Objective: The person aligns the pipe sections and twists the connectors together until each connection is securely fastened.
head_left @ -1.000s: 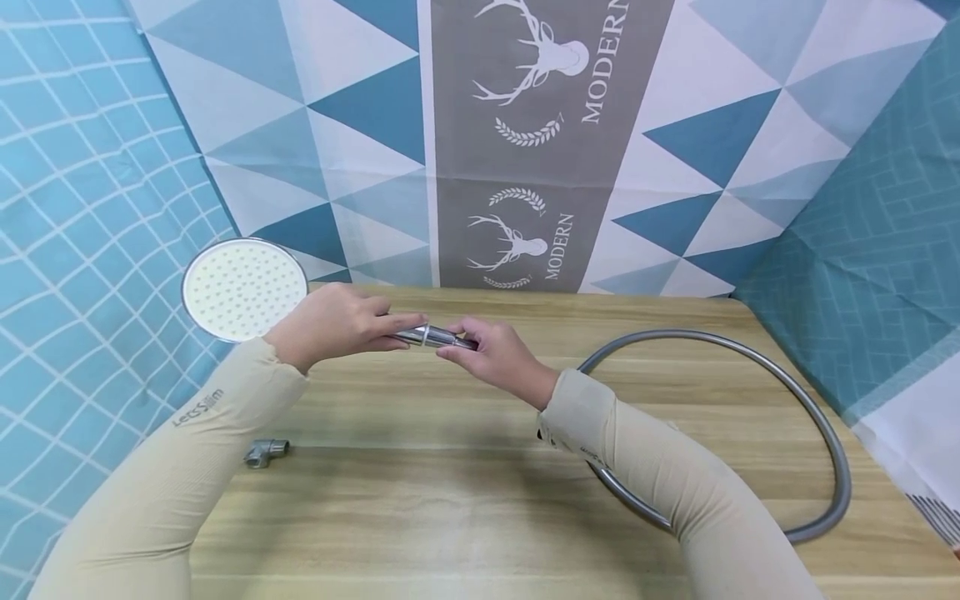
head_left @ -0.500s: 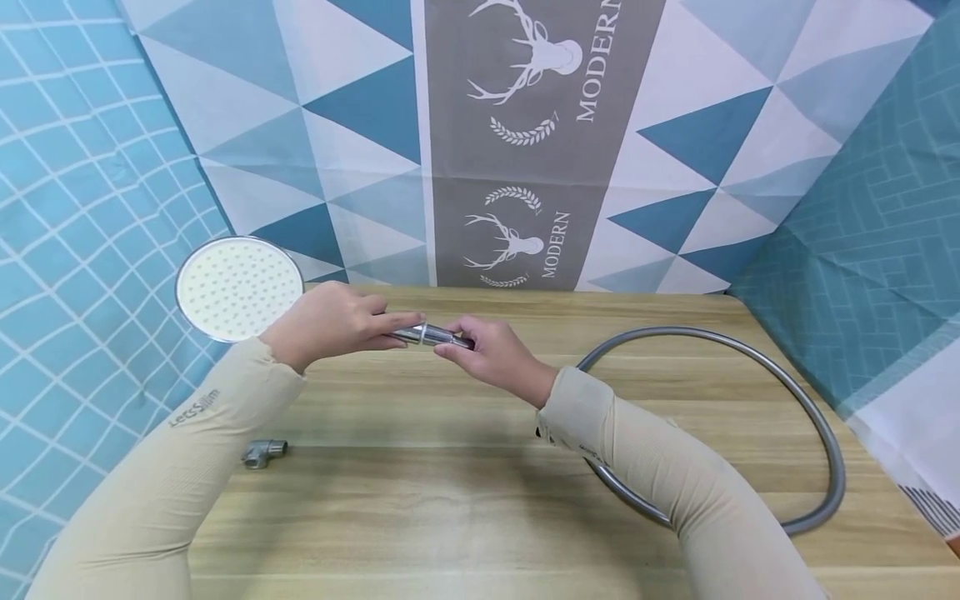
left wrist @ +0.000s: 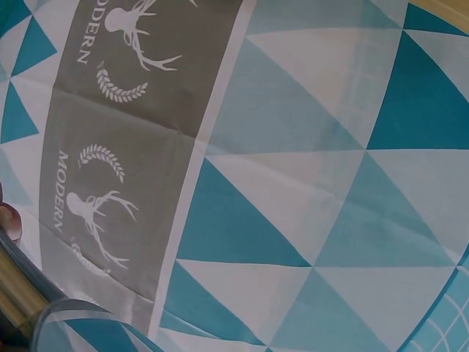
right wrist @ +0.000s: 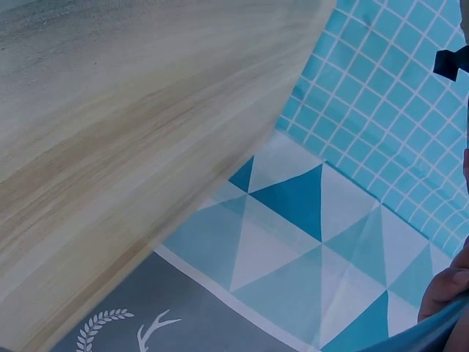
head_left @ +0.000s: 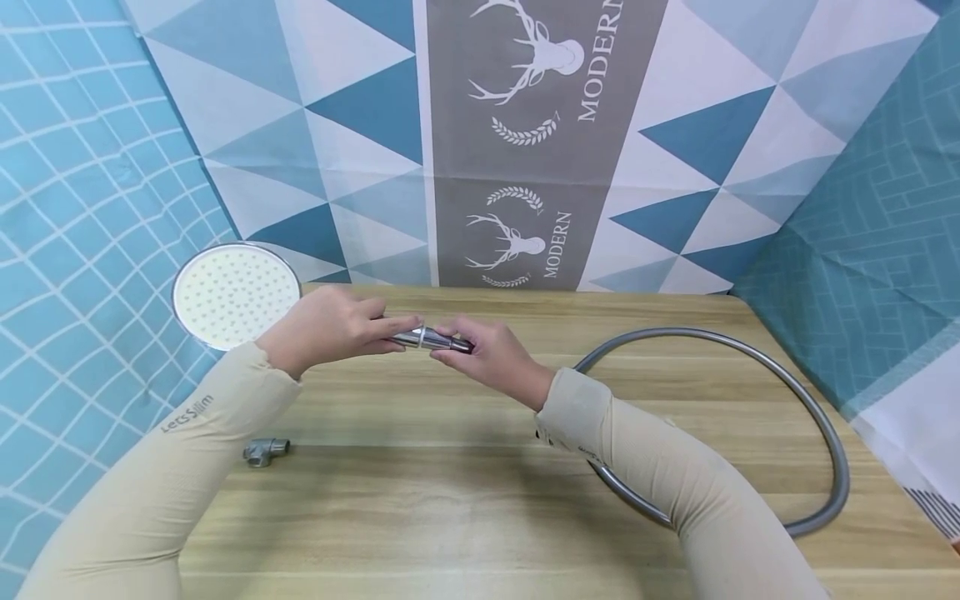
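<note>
In the head view a round shower head (head_left: 236, 296) with a white nozzle face and chrome rim is held up at the left, face toward me. My left hand (head_left: 337, 329) grips its handle, covering most of it. The chrome lower end (head_left: 423, 337) of the handle, with a pale ring, shows between my hands. My right hand (head_left: 487, 354) pinches the narrow, dark-tipped end piece (head_left: 461, 344) between thumb and fingers. The left wrist view catches a shiny curved surface (left wrist: 91, 330) and a fingertip (left wrist: 9, 220); the right wrist view has fingers (right wrist: 443, 293) at its right edge.
A grey metal shower hose (head_left: 828, 433) lies looped on the wooden table (head_left: 420, 517), partly behind the right forearm. A small chrome elbow fitting (head_left: 266, 452) lies at the left. Patterned cloth (head_left: 510, 150) hangs at the back, with blue cloth on both sides.
The shower head has dipped slightly down and left. My right fingers have shifted a little on the end piece, whose dark tip shows more. Both hands keep their hold.
</note>
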`<state>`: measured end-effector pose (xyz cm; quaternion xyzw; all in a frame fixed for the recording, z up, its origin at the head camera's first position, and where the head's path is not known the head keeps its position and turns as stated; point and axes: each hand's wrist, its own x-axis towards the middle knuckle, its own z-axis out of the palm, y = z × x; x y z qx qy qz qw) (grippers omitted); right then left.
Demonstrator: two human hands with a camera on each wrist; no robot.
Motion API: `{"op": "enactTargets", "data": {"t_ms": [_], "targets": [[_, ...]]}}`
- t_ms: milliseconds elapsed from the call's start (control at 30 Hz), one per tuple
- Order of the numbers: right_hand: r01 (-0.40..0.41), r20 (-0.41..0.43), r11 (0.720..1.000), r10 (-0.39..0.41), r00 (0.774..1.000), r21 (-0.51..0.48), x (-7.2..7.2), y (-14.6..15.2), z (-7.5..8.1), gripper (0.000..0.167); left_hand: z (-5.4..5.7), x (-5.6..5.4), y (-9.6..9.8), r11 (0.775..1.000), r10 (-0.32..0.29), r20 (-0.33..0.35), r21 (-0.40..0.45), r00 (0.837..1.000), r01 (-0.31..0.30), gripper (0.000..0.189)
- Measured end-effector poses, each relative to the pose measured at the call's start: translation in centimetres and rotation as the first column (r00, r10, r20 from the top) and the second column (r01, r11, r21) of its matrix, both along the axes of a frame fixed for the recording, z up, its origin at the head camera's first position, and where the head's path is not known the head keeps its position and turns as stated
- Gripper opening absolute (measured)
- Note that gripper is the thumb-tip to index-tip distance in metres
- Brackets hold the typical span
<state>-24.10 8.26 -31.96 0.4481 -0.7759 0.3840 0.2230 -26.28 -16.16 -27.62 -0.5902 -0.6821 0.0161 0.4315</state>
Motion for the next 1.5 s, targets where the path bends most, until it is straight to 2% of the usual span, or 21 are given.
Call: {"op": "enactTargets", "data": {"t_ms": [167, 400, 633, 833, 1033, 1167, 1500], "targets": [[-0.007, 0.020, 1.000, 0.007, 1.000, 0.002, 0.07, 0.04, -0.08, 0.020, 0.01, 0.11, 0.02, 1.000, -0.008, 0.002, -0.013, 1.000, 0.008, 0.038], [-0.014, 0.101, 0.999, 0.011, 0.995, 0.032, 0.28, -0.10, -0.12, 0.019, -0.14, 0.17, -0.14, 0.999, -0.018, 0.021, -0.026, 1.000, 0.018, 0.037], [0.050, 0.168, 0.989, -0.073, 0.983, 0.137, 0.52, -0.41, -0.01, 0.027, -0.26, 0.24, -0.41, 1.000, -0.009, 0.010, -0.020, 1.000, 0.010, 0.037], [0.103, 0.112, 0.986, -0.118, 0.987, 0.131, 0.38, -0.48, -0.33, 0.039, -0.09, 0.24, -0.47, 0.999, 0.008, 0.019, -0.044, 1.000, -0.007, 0.039], [0.064, 0.049, 0.995, -0.068, 0.996, 0.076, 0.11, -0.49, -0.52, 0.030, -0.06, 0.20, -0.57, 0.999, 0.004, 0.025, -0.033, 1.000, -0.003, 0.040], [0.036, 0.037, 0.998, -0.038, 0.999, 0.047, 0.08, -0.50, -0.43, 0.027, -0.20, 0.21, -0.63, 1.000, 0.009, 0.022, -0.025, 1.000, -0.008, 0.040], [0.032, 0.040, 0.997, -0.035, 0.999, 0.066, 0.01, -0.63, -0.33, 0.019, -0.69, -0.03, -0.88, 0.999, 0.032, 0.028, -0.025, 0.999, -0.032, 0.042]]}}
